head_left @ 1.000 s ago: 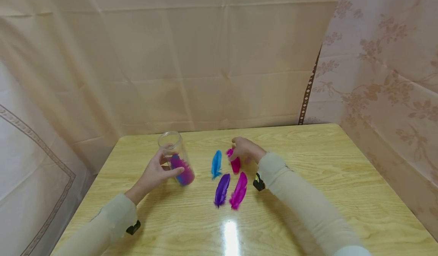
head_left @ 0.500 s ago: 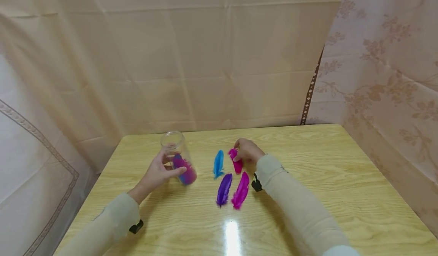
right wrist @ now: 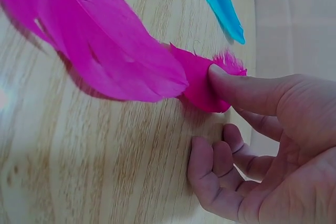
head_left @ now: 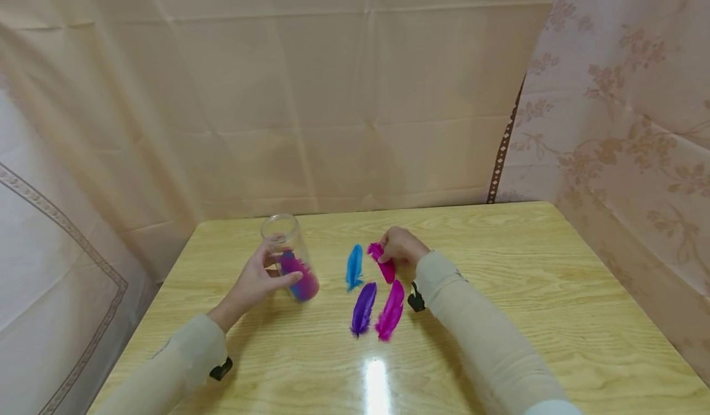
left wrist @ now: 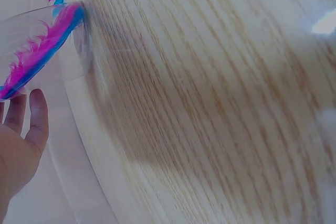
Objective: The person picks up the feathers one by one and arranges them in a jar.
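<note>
My left hand [head_left: 256, 281] holds a clear glass jar [head_left: 281, 225] from its left side, thumb in front and fingers behind. Pink and blue feathers [left wrist: 50, 43] lie inside the jar, which tilts slightly. Between the thumb and finger of my right hand [head_left: 403, 246] a deep pink feather [right wrist: 197, 80] is pinched near its fluffy end, the other fingers loosely curled. Left of that hand lies a blue feather [head_left: 354, 267]. Closer to me a purple feather [head_left: 363, 309] and a magenta feather [head_left: 391, 310] lie side by side.
The wood-grain table [head_left: 527, 279] carries everything, with a bright light reflection at its front. Beige cloth [head_left: 344, 94] hangs behind the table, and a flowered cloth [head_left: 627, 125] hangs at the right.
The deep pink feather has turned slightly in my right hand, its lower end swinging right. The view shifted a little; the left hand and jar stay about where they were.
</note>
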Available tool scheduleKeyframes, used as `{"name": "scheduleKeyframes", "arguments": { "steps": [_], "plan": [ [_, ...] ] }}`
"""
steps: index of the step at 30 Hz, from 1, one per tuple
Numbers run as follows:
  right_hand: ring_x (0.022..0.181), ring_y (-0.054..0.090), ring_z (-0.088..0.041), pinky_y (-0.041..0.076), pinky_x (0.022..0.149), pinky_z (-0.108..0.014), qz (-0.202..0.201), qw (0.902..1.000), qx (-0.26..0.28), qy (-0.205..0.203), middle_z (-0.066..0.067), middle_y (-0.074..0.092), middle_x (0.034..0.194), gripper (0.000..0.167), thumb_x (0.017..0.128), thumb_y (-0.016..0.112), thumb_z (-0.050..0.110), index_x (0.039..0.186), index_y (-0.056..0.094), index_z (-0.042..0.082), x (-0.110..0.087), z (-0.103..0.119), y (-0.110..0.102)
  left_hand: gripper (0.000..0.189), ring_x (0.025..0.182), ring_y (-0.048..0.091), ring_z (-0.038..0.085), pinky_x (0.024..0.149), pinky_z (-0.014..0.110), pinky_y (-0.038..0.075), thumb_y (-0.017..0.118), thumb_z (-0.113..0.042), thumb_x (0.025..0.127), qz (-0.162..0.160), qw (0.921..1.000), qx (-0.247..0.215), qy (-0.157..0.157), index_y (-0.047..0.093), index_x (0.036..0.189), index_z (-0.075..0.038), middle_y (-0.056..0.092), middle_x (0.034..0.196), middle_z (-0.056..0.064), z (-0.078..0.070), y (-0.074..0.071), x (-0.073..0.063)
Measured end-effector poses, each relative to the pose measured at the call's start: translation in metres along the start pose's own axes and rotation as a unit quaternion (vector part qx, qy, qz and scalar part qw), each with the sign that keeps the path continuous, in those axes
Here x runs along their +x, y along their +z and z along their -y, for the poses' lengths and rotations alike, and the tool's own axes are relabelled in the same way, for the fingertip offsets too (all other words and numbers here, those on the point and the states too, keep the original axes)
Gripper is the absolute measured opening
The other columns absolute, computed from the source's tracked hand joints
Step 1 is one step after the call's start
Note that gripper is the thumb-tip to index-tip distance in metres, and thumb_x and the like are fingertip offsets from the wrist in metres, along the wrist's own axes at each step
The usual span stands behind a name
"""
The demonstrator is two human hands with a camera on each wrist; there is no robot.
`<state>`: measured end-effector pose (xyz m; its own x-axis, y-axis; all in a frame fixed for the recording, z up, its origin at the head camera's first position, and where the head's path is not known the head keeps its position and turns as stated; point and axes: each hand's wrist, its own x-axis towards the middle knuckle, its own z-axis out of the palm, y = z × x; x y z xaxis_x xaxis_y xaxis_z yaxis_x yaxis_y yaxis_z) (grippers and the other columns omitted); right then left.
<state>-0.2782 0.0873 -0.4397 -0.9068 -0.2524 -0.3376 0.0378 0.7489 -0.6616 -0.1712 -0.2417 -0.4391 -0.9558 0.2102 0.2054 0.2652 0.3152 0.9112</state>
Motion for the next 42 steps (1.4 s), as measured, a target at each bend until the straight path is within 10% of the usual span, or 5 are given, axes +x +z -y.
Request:
{"name": "scheduleKeyframes", "arguments": {
  "steps": [26, 42],
  "plan": [
    [0.052, 0.034, -0.010, 0.031, 0.046, -0.024, 0.016, 0.9989, 0.043, -0.011, 0.004, 0.038, 0.059, 0.036, 0.088, 0.074, 0.004, 0.063, 0.049, 0.012, -0.004, -0.004, -0.002, 0.078, 0.118, 0.058, 0.042, 0.087, 0.034, 0.057, 0.082, -0.008, 0.087, 0.002, 1.0000, 0.004, 0.004, 0.036, 0.150, -0.010, 0.047, 0.143, 0.028, 0.001, -0.001, 0.001],
    [0.075, 0.053, -0.013, 0.051, 0.062, -0.029, 0.009, 0.9971, 0.074, 0.017, 0.000, 0.059, 0.087, 0.005, 0.090, 0.075, 0.007, 0.094, 0.072, 0.004, 0.001, -0.013, -0.007, 0.078, 0.121, 0.056, 0.041, 0.089, 0.035, 0.056, 0.082, -0.011, 0.087, 0.005, 0.9999, 0.007, -0.009, 0.036, 0.151, -0.012, 0.045, 0.146, 0.026, -0.003, -0.001, 0.000]
  ]
}}
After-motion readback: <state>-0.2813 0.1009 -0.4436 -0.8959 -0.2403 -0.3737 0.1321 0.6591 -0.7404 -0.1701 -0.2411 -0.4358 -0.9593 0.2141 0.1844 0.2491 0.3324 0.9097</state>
